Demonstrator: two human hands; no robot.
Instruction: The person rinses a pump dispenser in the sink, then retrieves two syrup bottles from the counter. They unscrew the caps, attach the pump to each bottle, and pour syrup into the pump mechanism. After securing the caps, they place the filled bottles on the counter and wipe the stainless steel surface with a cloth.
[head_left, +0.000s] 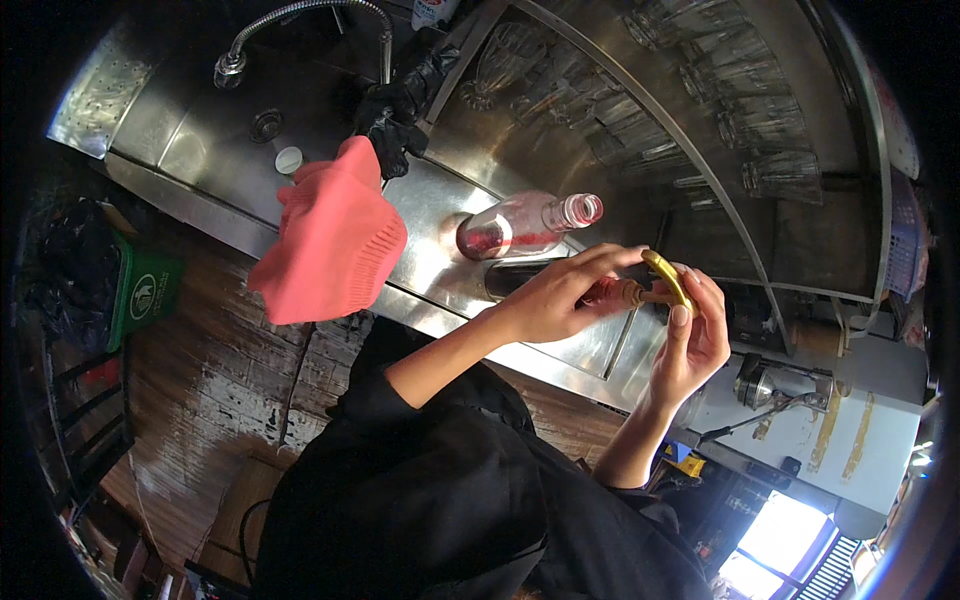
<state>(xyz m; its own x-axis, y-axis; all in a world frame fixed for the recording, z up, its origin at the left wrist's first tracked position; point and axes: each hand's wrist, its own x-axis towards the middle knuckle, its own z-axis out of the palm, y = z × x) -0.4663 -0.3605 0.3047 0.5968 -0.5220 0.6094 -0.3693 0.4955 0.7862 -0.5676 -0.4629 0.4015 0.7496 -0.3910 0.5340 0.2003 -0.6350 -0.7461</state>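
My left hand (546, 298) wraps around the reddish neck of a bottle (611, 294) with a dark lower body. A gold-coloured pump head (673, 279) tops this bottle, its stem rising from a brownish collar. The fingers of my right hand (691, 330) grip the pump head, and my left fingertips reach its other end. Just beyond my left hand, an uncapped clear glass bottle (525, 221) stands on the steel counter (424, 199), with dark red contents at its base and red residue inside its neck. My left hand covers part of the pump bottle.
Left of the bottles are a coral-pink rubber glove (334, 240) and black gloves (394, 124). A steel sink (202, 127) has a flexible-neck tap (300, 9) and a small white cup (288, 160). Glasses (780, 176) fill the shelving behind. A green bin (146, 289) stands at left.
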